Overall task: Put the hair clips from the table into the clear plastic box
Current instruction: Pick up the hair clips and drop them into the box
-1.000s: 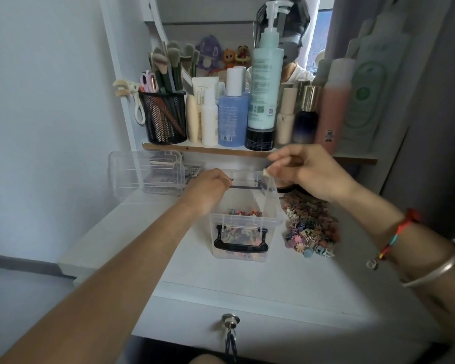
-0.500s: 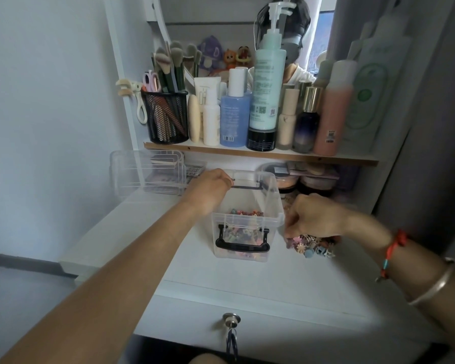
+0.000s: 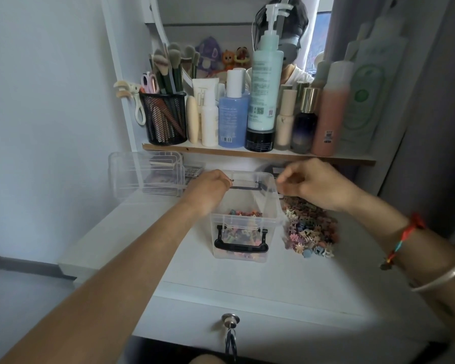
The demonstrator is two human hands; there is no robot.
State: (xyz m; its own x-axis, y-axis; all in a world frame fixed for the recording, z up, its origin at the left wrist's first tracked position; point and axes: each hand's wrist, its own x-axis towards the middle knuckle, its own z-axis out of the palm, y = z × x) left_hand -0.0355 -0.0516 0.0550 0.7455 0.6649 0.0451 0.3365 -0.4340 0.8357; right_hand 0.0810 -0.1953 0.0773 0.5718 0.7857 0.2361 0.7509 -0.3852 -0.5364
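Note:
A clear plastic box (image 3: 270, 203) with a black handle stands open on the white table (image 3: 247, 279). Several small coloured hair clips (image 3: 243, 214) lie inside it. A heap of more hair clips (image 3: 310, 229) lies on the table just right of the box. My left hand (image 3: 208, 187) grips the box's far left rim. My right hand (image 3: 315, 183) hovers over the box's right rim, above the heap. Its fingertips are pinched together on a small hair clip that blur nearly hides.
A second clear box (image 3: 145, 177) lies at the back left. Above the table, a shelf (image 3: 258, 153) carries bottles and a black mesh cup (image 3: 166, 116) of brushes. A key (image 3: 230, 334) hangs from the drawer lock at the front edge.
My right hand dropped from the box's rim to the heap of clips, then rose back up and left over the rim. My left hand and the box stayed put.

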